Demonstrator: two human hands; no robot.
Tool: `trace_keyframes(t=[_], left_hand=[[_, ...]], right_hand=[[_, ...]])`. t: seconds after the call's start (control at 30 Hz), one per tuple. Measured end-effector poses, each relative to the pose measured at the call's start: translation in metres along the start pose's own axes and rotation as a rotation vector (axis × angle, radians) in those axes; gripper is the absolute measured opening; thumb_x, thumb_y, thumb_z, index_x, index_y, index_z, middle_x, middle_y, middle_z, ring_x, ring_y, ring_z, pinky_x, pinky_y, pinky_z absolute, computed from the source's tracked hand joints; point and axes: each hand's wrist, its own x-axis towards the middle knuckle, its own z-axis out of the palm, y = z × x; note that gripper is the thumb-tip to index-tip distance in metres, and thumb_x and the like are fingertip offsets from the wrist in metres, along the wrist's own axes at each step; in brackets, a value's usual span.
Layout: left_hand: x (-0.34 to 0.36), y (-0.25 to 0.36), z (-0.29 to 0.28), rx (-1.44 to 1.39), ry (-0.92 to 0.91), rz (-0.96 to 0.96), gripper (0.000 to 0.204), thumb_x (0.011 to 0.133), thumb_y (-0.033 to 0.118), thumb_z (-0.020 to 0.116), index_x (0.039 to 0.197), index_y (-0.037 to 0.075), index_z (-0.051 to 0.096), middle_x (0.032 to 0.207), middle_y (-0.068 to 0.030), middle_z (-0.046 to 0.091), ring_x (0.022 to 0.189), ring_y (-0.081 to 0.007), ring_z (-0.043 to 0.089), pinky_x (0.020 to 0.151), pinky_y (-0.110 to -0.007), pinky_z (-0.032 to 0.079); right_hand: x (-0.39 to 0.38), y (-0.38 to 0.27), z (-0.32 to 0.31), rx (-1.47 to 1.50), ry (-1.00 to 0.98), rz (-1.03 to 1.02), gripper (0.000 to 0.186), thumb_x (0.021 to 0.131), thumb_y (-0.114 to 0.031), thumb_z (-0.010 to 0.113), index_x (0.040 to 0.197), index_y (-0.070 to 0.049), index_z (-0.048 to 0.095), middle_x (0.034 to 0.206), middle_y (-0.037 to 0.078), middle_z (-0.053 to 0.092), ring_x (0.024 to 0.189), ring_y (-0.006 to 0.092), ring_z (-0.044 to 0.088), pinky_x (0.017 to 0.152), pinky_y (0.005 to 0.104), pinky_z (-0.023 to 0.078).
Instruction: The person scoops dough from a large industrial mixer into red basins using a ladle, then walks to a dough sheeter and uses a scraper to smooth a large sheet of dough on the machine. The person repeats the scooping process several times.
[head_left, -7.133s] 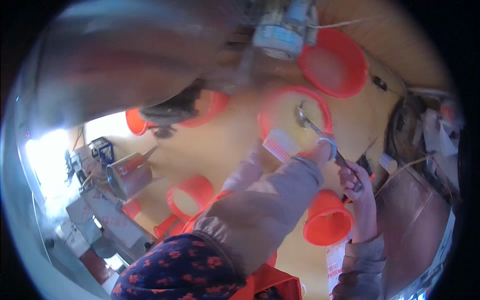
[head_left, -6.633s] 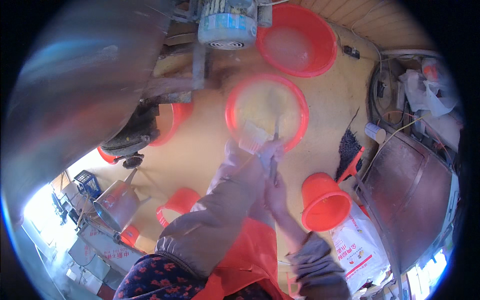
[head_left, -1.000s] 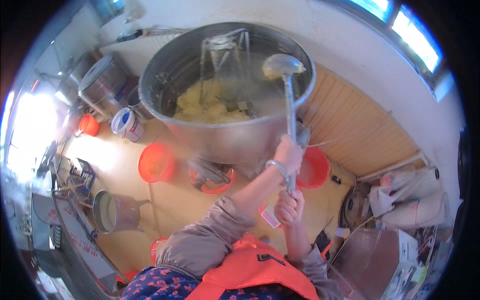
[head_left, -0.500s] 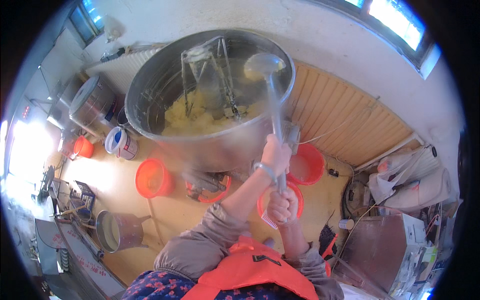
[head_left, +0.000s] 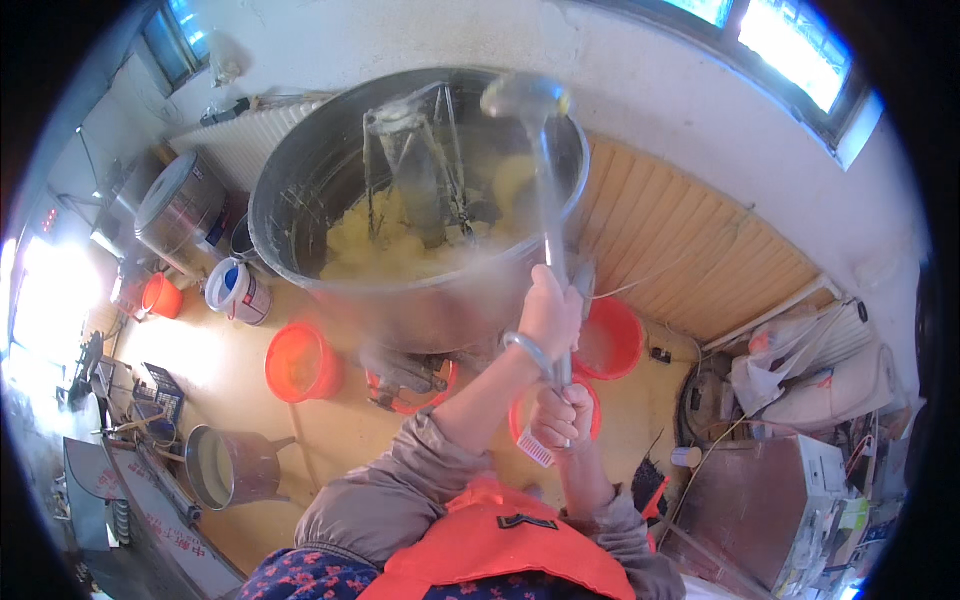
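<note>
A long-handled metal ladle [head_left: 550, 205] is gripped in both my hands. My left hand [head_left: 552, 318], with a bracelet at the wrist, wraps the middle of the handle. Lower down, my right hand [head_left: 562, 416] closes round the handle near its end. The ladle's head, blurred by motion, is held up at the far right rim of a large round metal vat [head_left: 300, 175]. Inside the vat lie pale yellow clumps [head_left: 375, 245] around an upright metal stirring frame [head_left: 405, 125]. Steam or haze veils part of the vat, and the ladle's contents cannot be made out.
Orange-red buckets [head_left: 302, 362] stand on the floor below the vat, one [head_left: 608, 340] right of my left hand. At left are a white bucket [head_left: 240, 292] and a metal pot [head_left: 232, 467]. A metal cabinet [head_left: 745, 500] stands at right. Slatted wood panelling [head_left: 690, 230] covers the wall.
The ladle's head has risen from within the vat's far right side to its rim. Both hands keep their grip on the handle and have barely shifted.
</note>
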Motion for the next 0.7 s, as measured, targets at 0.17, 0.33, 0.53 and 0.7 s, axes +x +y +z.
trace_keyframes(t=[0.17,0.33,0.53,0.7], left_hand=[[0.005,-0.008,-0.004,-0.225,0.110,-0.162,0.018,0.084,0.004,0.046,0.092,0.000,0.031,0.064,-0.0111,0.047,0.039,-0.0194,0.050,0.031,-0.034,0.041],[0.011,-0.015,0.000,-0.438,-0.087,-0.133,0.017,0.083,0.008,0.050,0.090,0.002,0.036,0.069,-0.0114,0.054,0.043,-0.0200,0.053,0.035,-0.033,0.044],[-0.026,-0.014,0.038,-0.563,-0.341,-0.064,0.021,0.086,0.013,0.058,0.098,0.003,0.044,0.075,-0.0050,0.055,0.071,-0.0150,0.060,0.063,-0.027,0.050],[-0.088,-0.062,0.108,-0.549,-0.760,0.001,0.031,0.086,0.011,0.060,0.110,0.003,0.043,0.093,-0.0034,0.056,0.082,-0.0096,0.056,0.071,-0.026,0.048]], right_hand=[[0.008,-0.002,0.005,0.387,0.051,0.026,0.032,0.087,-0.024,0.043,0.058,-0.011,0.038,0.040,-0.003,0.036,0.030,0.0087,0.036,0.032,0.0238,0.031],[-0.003,-0.025,0.037,0.063,0.192,0.030,0.021,0.087,-0.011,0.042,0.107,-0.006,0.047,0.050,-0.002,0.038,0.031,0.0088,0.034,0.031,0.0247,0.028],[-0.080,-0.044,0.087,-1.032,0.875,-0.074,0.072,0.074,-0.002,0.049,0.141,-0.013,0.025,0.052,-0.002,0.038,0.033,0.0073,0.036,0.032,0.0230,0.029],[-0.179,-0.006,0.100,-1.235,1.211,-0.121,0.077,0.066,0.001,0.053,0.140,-0.013,0.032,0.056,-0.004,0.042,0.037,0.0058,0.040,0.033,0.0212,0.031]])
